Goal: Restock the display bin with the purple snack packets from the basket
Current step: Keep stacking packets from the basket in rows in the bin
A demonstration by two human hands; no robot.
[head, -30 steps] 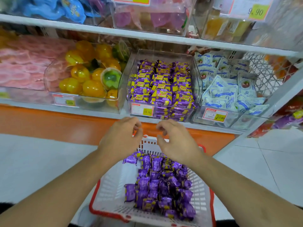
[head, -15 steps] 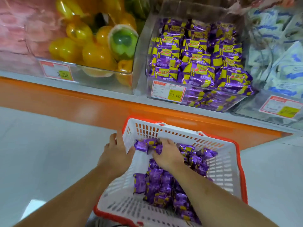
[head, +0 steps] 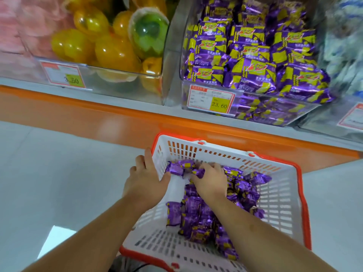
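both hands [head: 146,181] [head: 211,180] pinch purple packets [head: 177,169] (fingertips hidden) in the basket [head: 282,195].

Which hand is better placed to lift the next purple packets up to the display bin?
Right. The right hand already lies on the purple packets inside the basket, fingers curled on one. The left hand sits at the basket's left wall, thumb inside.
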